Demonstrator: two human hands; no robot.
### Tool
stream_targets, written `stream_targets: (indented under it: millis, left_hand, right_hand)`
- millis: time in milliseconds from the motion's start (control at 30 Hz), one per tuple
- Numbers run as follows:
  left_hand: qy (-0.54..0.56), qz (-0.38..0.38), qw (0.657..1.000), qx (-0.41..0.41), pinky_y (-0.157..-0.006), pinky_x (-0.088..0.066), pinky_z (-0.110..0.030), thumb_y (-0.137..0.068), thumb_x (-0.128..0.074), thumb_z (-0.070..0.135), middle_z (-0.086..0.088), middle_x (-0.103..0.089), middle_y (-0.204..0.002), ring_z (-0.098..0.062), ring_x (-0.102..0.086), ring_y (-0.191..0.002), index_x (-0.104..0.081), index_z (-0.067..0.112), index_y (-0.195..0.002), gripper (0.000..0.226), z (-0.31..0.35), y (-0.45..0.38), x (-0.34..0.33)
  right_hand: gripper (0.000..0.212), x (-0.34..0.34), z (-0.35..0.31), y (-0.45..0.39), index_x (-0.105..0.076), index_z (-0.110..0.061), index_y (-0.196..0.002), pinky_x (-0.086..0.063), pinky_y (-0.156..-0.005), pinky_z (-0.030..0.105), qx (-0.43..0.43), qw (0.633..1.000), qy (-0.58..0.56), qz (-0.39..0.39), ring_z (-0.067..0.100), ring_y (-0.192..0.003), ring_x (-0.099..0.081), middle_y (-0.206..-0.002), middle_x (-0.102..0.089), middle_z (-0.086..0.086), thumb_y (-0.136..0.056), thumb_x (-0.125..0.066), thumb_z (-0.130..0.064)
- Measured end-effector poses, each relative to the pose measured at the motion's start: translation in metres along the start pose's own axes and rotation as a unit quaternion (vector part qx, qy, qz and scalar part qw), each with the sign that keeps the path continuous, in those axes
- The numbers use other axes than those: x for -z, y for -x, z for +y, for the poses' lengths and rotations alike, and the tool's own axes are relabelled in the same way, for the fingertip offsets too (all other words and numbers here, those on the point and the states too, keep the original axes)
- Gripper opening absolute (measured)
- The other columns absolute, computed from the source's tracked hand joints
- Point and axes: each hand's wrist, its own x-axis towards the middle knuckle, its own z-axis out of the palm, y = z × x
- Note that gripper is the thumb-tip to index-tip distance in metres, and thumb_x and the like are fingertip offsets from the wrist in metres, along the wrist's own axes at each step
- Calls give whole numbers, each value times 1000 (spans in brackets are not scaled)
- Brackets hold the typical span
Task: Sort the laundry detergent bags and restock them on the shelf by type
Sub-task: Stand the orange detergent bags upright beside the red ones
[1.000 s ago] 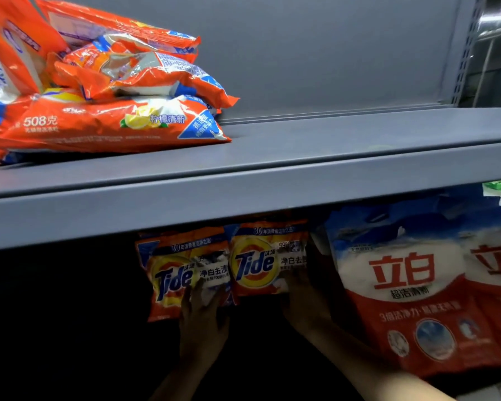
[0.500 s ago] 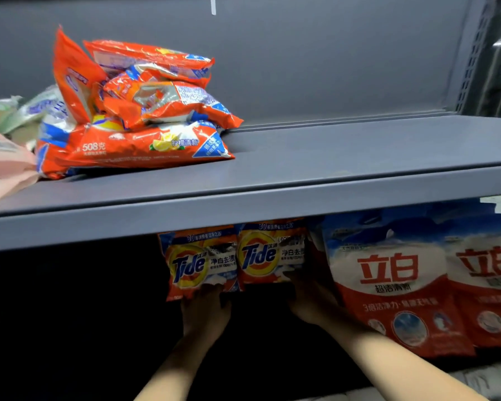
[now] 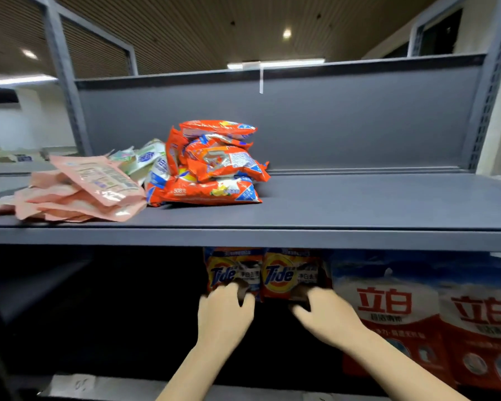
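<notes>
The grey upper shelf (image 3: 359,209) lies bare from 12 to 3 o'clock; an orange bag pile (image 3: 214,166) and a pink pouch stack (image 3: 81,192) sit at 10. Below, two red-and-blue bags (image 3: 388,314) stand at 4 o'clock beside two Tide bags (image 3: 289,273). The left hand (image 3: 224,316) and the right hand (image 3: 327,316), fingers curled, each grip one Tide bag's bottom edge.
</notes>
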Motion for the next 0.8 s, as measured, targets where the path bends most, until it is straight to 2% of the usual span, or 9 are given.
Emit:
stream_targets:
  millis: [67, 133, 200, 333, 467, 567, 600, 733, 800]
  left_hand:
    - [36, 81, 995, -35, -86, -42, -31, -93, -45, 39, 7, -61, -91, -16, -60, -91, -58, 23, -90, 22, 6, 3, 28]
    - [86, 141, 984, -61, -76, -46, -31, -89, -51, 37, 9, -62, -79, -14, -61, -79, -61, 24, -80, 19, 9, 2, 54]
    - [102, 196, 973, -73, -66, -42, -30, -87, -56, 33, 9, -58, -66, -13, -56, -68, -59, 23, -69, 21, 10, -2, 79]
    - [138, 289, 945, -68, -64, -36, -30, -87, -58, 28, 8, -53, -68, -19, -51, -70, -57, 21, -71, 18, 4, -30, 126]
    - [144, 288, 946, -30, -76, -44, -37, -87, -54, 31, -5, -63, -99, -28, -56, -94, -62, 17, -95, 19, -20, -87, 152]
    - [113, 239, 965, 3, -91, -39, -42, -87, -53, 31, -11, -55, -122, -31, -45, -116, -54, 12, -121, 39, -35, -130, 161]
    - [105, 217, 970, 10, -94, -38, -42, -87, -53, 33, -14, -52, -127, -32, -42, -120, -49, 9, -126, 45, -39, -143, 162]
    - [119, 130, 983, 43, -95, -41, -42, -82, -56, 41, -16, -52, -128, -35, -47, -118, -47, 6, -125, 57, -51, -193, 156]
    - [139, 104, 983, 51, -92, -46, -42, -76, -55, 48, -15, -58, -120, -35, -53, -110, -53, 7, -117, 58, -58, -210, 152]
  right_hand:
    - [28, 18, -19, 10, -57, -23, -89, -43, -60, 28, 33, 998, -8, 61, 17, -83, -62, -83, -61, -6, -91, -48, -49]
    - [27, 36, -37, 17, -63, -31, -94, -50, -70, 28, 68, 993, -30, 94, 8, -86, -62, -90, -67, -13, -89, -49, -54]
    - [27, 54, -56, 20, -67, -32, -91, -51, -73, 27, 94, 987, -61, 119, 2, -82, -61, -86, -68, -17, -87, -52, -54]
    - [29, 86, -90, 9, -62, -25, -69, -53, -67, 32, 116, 966, -119, 198, 6, -66, -62, -66, -65, -10, -87, -55, -46]
    - [33, 109, -111, -33, -57, -22, -60, -52, -65, 34, 105, 943, -138, 285, 16, -64, -62, -60, -64, -6, -88, -56, -40]
    - [16, 118, -126, -72, -66, -24, -84, -52, -73, 35, 90, 942, -128, 296, 16, -81, -63, -82, -68, -6, -86, -60, -38]
    - [19, 118, -132, -84, -66, -21, -95, -52, -79, 35, 89, 946, -119, 288, 16, -90, -63, -93, -69, -5, -86, -62, -37]
    - [47, 109, -158, -125, -59, -19, -122, -41, -98, 36, 119, 957, -44, 260, 20, -120, -50, -127, -58, 0, -82, -66, -43]
    - [61, 100, -169, -144, -50, -24, -133, -20, -113, 42, 125, 957, 52, 257, 19, -135, -36, -143, -45, -4, -81, -61, -55]
